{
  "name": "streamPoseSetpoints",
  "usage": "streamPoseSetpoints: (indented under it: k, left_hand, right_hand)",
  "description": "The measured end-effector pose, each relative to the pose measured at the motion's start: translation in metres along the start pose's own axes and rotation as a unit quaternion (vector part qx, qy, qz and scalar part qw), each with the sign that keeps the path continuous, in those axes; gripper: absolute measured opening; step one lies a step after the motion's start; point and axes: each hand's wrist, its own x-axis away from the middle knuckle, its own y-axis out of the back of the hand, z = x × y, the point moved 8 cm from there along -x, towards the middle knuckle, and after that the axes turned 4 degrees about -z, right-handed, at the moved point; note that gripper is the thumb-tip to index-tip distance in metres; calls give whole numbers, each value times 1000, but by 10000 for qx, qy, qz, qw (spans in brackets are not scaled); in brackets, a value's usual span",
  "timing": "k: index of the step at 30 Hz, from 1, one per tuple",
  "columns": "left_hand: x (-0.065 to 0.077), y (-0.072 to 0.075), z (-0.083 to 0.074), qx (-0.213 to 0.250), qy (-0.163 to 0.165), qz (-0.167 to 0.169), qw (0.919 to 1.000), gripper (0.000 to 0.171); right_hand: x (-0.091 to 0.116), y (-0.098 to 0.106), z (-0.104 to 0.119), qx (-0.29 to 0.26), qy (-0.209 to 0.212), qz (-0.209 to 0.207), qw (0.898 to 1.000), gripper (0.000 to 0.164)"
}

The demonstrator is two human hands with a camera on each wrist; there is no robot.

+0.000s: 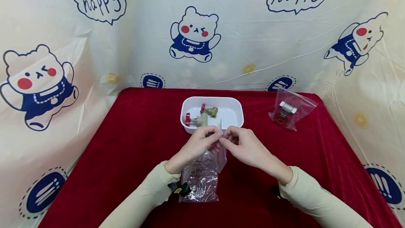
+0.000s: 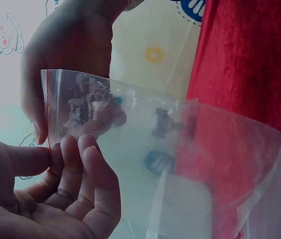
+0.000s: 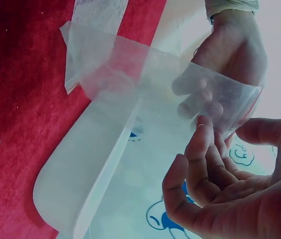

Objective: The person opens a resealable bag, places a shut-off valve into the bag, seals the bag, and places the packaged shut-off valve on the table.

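Observation:
Both hands meet just in front of the white tray (image 1: pixel 238 110), pinching the top edge of a clear zip bag (image 1: pixel 222 159). My left hand (image 1: pixel 200 140) holds that edge from the left, and my right hand (image 1: pixel 245 145) from the right. The bag (image 2: pixel 145 134) hangs flat and see-through, with a red line along its zip end, in the left wrist view. Fingers of both hands curl at the zip end of the bag (image 3: pixel 155 69) in the right wrist view. Crinkled clear plastic packaging (image 1: pixel 202 182) lies on the cloth below the left hand.
The tray contains a brass valve (image 1: pixel 212 111) and a beige-bodied valve (image 1: pixel 201 120), each with a red handwheel. At the right, a zip bag (image 1: pixel 302 106) encloses a silver valve (image 1: pixel 287 108) with a red wheel. Red cloth (image 1: pixel 142 143) covers the table; printed curtains surround it.

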Motion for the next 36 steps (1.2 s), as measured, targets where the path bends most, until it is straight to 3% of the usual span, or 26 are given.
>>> streamPoseSetpoints:
  k: [17,21,32,36]
  left_hand:
    - [2,-5,-4,-47,-108,433,9990,20]
    - [2,-5,-5,-190,-106,397,9990,19]
    - [2,-4,-6,-497,-298,219,9981,21]
    - [2,-5,-5,-487,-157,251,9984,28]
  right_hand:
    - [-4,2,-9,-317,-203,135,9992,18]
    - [-4,2,-11,-481,-222,197,9984,16]
    - [-3,0,-11,-323,-177,242,9990,15]
    - [-3,-1,-10,-345,-164,308,9988,15]
